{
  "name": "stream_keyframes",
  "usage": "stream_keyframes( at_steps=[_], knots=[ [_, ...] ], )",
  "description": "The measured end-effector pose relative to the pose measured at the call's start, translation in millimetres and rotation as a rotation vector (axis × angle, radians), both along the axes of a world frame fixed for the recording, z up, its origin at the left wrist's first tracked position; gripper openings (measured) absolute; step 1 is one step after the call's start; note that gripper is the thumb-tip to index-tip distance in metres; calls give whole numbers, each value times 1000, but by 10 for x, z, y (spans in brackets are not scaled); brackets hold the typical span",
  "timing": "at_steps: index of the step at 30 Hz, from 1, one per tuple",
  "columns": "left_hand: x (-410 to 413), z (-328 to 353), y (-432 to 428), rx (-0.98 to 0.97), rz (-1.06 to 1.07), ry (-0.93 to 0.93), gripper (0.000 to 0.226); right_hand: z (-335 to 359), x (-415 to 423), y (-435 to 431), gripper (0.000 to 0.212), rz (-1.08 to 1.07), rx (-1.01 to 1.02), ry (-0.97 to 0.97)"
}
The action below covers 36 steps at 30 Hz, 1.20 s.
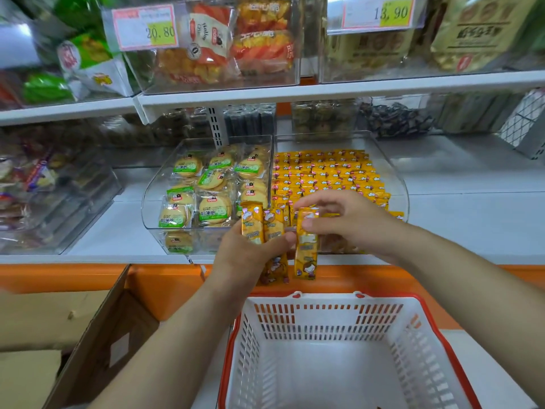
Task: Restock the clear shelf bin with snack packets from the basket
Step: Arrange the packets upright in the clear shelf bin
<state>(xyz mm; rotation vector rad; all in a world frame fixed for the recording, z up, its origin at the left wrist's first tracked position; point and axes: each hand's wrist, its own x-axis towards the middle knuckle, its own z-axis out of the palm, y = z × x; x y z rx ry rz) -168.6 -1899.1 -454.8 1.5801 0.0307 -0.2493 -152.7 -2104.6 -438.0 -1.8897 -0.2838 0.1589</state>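
White basket (324, 298), red-rimmed and seemingly almost bare, is being shown at the bottom of the view, just below the front of the shelf (472, 219). Above it, a small fan of yellow snack packets (253, 222) is being gripped upright in the left hand (244, 255), fingers curled round their lower halves. A single packet (306, 246) is being pinched near its top between thumb and fingers of the right hand (348, 219), the other fingers being held loosely spread. That packet is hanging with its long axis vertical, its lower end dropping in front of the front wall of the clear shelf bin (396, 172). The bin, packed with rows of the same yellow packets, is lying directly beyond both hands and slightly higher, the right hand being held nearer, just over its front lip. For placing, the packet is judged to need lifting over that lip and tipping forward. A neighbouring bin (153, 199) of round biscuits is being left alone at the left.
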Motion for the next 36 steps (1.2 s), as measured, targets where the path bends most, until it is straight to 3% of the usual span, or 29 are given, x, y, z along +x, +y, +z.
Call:
stream_keyframes(
  at_steps=[3,7,10,14,20,25,31,36],
  knots=[
    [17,25,42,12,52,48,56,35,62,-160,22,-140,176,-4],
    [41,46,92,-14,94,84,36,7,211,-319,31,-464,344,-94],
    [35,62,99,-51,96,117,33,-66,339,-310,34,-587,154,-211],
    [18,74,86,-99,89,148,31,-134,482,-168,30,-450,-148,-326],
    [32,56,126,-94,72,150,26,-290,600,-39,31,-263,-769,-360],
    [51,39,140,-87,53,151,22,-282,628,-93,33,-257,-786,-230],
    [63,31,156,-145,65,183,24,-271,584,-134,22,-119,-859,-296],
    [73,43,174,-224,70,271,30,-272,479,-139,30,-68,-896,-288]
  ],
)
